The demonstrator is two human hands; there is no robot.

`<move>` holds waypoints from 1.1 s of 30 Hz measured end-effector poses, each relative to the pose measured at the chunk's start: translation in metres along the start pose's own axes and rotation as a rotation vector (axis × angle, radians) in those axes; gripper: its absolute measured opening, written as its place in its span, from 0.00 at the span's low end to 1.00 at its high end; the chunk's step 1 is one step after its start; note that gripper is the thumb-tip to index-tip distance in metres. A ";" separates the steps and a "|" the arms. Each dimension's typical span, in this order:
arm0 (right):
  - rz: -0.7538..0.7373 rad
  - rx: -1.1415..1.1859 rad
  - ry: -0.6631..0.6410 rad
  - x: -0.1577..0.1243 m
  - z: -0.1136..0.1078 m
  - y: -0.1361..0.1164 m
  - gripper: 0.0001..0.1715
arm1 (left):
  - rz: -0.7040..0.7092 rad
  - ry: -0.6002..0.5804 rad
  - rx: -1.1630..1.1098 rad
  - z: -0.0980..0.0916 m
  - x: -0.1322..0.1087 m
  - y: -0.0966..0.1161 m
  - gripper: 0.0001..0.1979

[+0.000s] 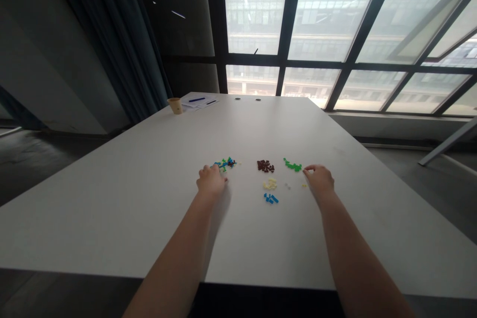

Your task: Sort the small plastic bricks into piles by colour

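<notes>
- Head view, from where I stand: the person leans over a long white worktop [238,129], both bare forearms reaching out across it.
- The left hand [211,181] rests low on the surface with its fingers curled downward, not spread flat. Its fingertips are at the near edge of a mixed heap of tiny plastic bricks [225,163] in blue, green and red. I can't tell whether they are gripping a piece.
- The right hand [319,181] is loosely curled too, with its thumb and forefinger reaching left. They end just beside a few cream bricks [304,185]. Whether anything is pinched there is too small to tell.
- Between the hands lie more sorted little heaps: dark brown bricks [265,166], green bricks [292,165] nearer the right hand, cream bricks [270,184] below the brown ones, and blue bricks [271,198] nearest the person. A couple of pale bricks [287,186] sit apart.
- At the far end of the worktop stand a tan paper cup [175,106] and, just beside it, sheets of paper [197,102] with a blue pen [197,100] on top.
- Beyond the worktop is a tall dark-framed window [328,20] facing a building, with a dark curtain [122,44] hanging to the left.
</notes>
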State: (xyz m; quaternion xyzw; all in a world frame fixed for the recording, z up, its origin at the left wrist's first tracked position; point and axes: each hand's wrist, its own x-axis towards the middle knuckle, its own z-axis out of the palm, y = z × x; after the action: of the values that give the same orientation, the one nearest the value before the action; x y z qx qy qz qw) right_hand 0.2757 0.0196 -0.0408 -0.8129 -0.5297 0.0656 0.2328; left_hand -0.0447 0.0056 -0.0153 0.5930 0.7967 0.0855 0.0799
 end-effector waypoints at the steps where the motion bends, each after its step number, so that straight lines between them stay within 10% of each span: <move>1: 0.022 -0.017 -0.023 0.000 0.001 0.000 0.12 | -0.031 -0.019 0.023 -0.002 0.000 -0.002 0.21; 17: -0.081 0.058 0.039 -0.003 0.005 -0.012 0.17 | 0.083 -0.061 -0.122 0.003 0.009 -0.005 0.13; 24: -0.151 0.110 0.076 -0.005 0.005 -0.012 0.17 | 0.180 0.095 -0.269 0.007 0.012 -0.006 0.14; 29: -0.273 0.183 0.131 -0.008 0.004 -0.021 0.15 | 0.233 0.161 -0.621 0.004 0.012 0.003 0.08; 33: -0.515 0.365 0.114 -0.026 0.006 -0.042 0.13 | 0.203 -0.091 -1.280 0.008 -0.002 0.028 0.08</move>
State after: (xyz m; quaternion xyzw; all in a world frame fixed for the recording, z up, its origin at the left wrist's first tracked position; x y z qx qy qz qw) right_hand 0.2277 0.0119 -0.0305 -0.5993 -0.6838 0.0530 0.4129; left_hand -0.0166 0.0114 -0.0163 0.5037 0.5239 0.5251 0.4428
